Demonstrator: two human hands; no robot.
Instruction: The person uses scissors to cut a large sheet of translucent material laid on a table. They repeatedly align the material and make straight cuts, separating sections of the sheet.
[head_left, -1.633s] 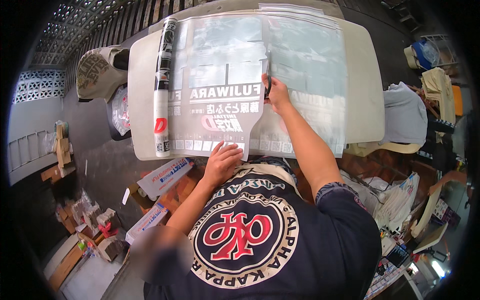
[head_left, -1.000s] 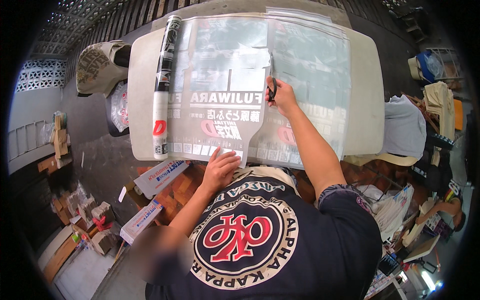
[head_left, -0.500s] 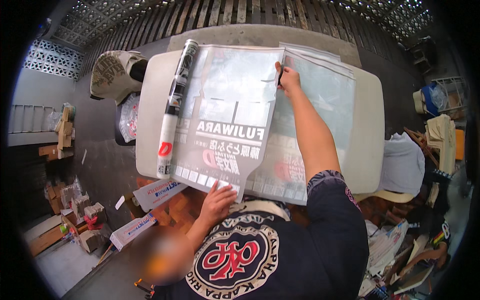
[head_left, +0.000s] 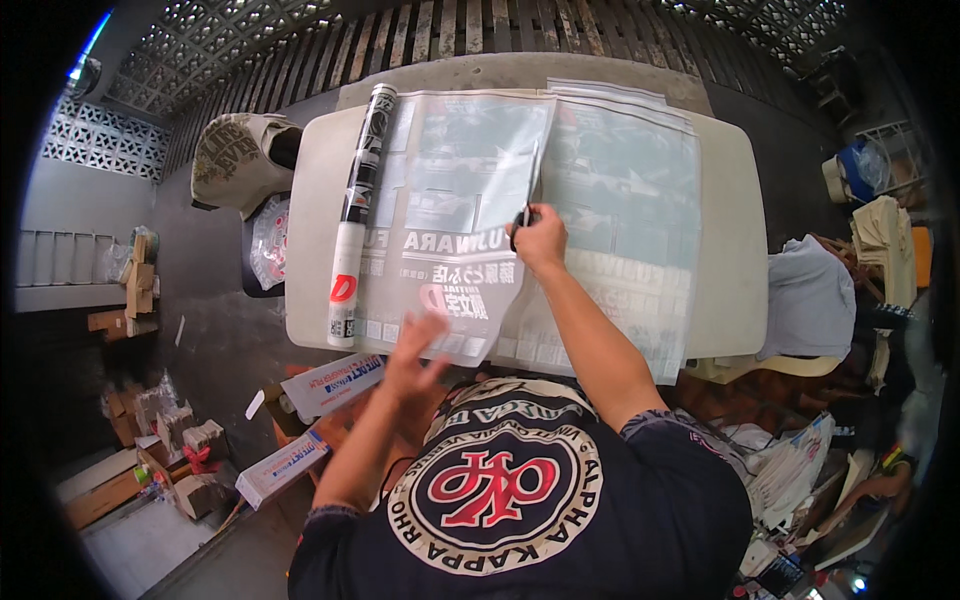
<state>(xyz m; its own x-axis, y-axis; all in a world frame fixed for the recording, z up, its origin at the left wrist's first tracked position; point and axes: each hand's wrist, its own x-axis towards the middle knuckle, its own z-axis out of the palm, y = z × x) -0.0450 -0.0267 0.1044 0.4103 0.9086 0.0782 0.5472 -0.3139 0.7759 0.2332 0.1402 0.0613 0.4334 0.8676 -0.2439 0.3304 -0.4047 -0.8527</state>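
My right hand (head_left: 541,238) is closed on the black handles of a pair of scissors (head_left: 519,226), at a cut edge about midway down the printed film. The left piece of the film (head_left: 440,170), with its lettering mirrored, runs to a roll (head_left: 350,235) at the left of the table. To the right of the cut, another printed sheet (head_left: 625,235) lies flat. My left hand (head_left: 415,355) is raised by the near edge of the left piece, smeared by motion, with its fingers apart and nothing in them.
The pale table (head_left: 725,260) carries the sheets. A chair with a grey cloth (head_left: 810,295) stands at its right and a covered chair (head_left: 235,160) at its left. Long boxes (head_left: 285,468) lie at the lower left. Clutter (head_left: 790,480) is piled at the lower right.
My right hand has come from the far edge of the film toward me with the scissors, along the cut. My left hand has lifted off the near edge of the film.
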